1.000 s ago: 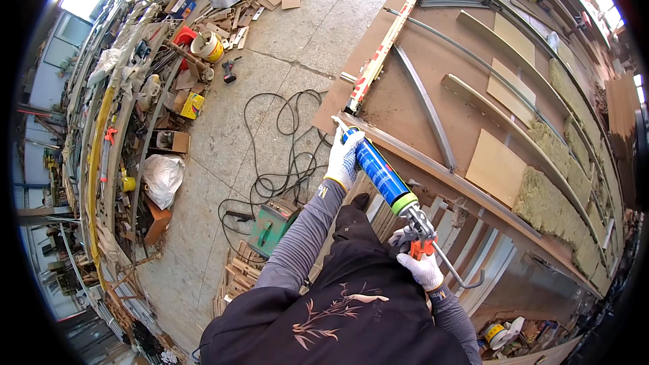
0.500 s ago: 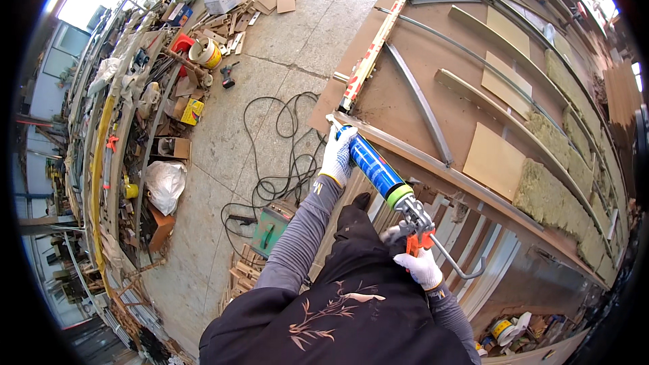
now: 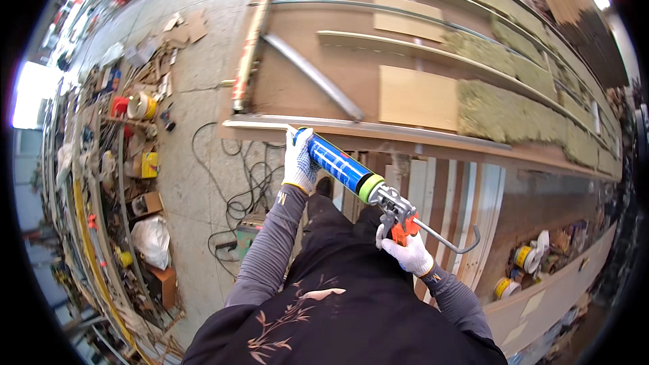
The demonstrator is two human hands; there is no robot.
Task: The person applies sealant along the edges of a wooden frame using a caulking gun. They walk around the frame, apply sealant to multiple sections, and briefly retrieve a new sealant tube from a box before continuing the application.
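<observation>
My left hand [image 3: 301,161], in a white knit glove with blue dots, is closed around the front end of a blue caulking gun [image 3: 340,165], near its nozzle. My right hand [image 3: 411,254], also gloved, grips the handle by the orange trigger [image 3: 405,230]. A bent metal rod sticks out behind. The gun slants across my front, its nozzle at the near rail [image 3: 433,136] of a large panel frame. Along this rail, a white line [image 3: 257,125] runs from the left corner to the nozzle. The nozzle tip is partly hidden by my fingers.
The brown panel [image 3: 297,94] carries metal strips, tan boards [image 3: 418,96] and yellowish insulation [image 3: 507,111]. Black cables [image 3: 236,196] and a green machine [image 3: 249,235] lie on the floor at left. Beyond is a cluttered rack with a bucket [image 3: 142,106]. Tubs [image 3: 526,257] sit at lower right.
My view has turned and shifted right. The caulking gun has moved right along the near rail, away from the corner, and a white line now shows behind its nozzle. Both hands keep their hold.
</observation>
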